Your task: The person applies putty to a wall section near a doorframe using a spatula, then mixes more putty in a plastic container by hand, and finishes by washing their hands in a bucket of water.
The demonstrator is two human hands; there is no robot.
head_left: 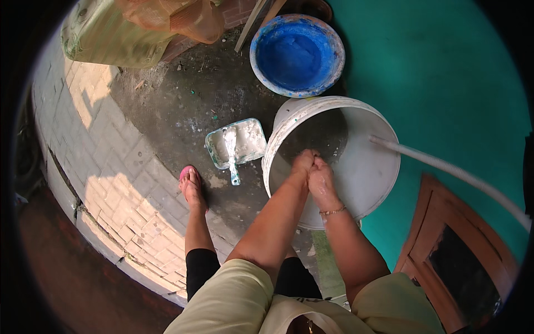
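My left hand (pixel 303 161) and my right hand (pixel 320 171) are pressed together inside the mouth of a large white bucket (pixel 364 183). Their fingers look curled in against each other, and whatever may be between them is hidden. The skin of the right hand looks wet, and a thin bracelet (pixel 332 211) circles that wrist. Dark, speckled water (pixel 328 133) fills the far part of the bucket. A pale ribbed hose (pixel 445 163) reaches over its right rim. Left of the bucket, a white-smeared scraper (pixel 231 147) lies across a small paint-crusted tray (pixel 251 139).
Beyond the bucket stands a blue-stained basin (pixel 297 83). The green wall (pixel 439 67) rises on the right, with a brown wooden frame (pixel 425 222) low on it. Sacks (pixel 111 39) lie at the far left, and paving (pixel 128 183) runs beside my sandalled foot (pixel 192 186).
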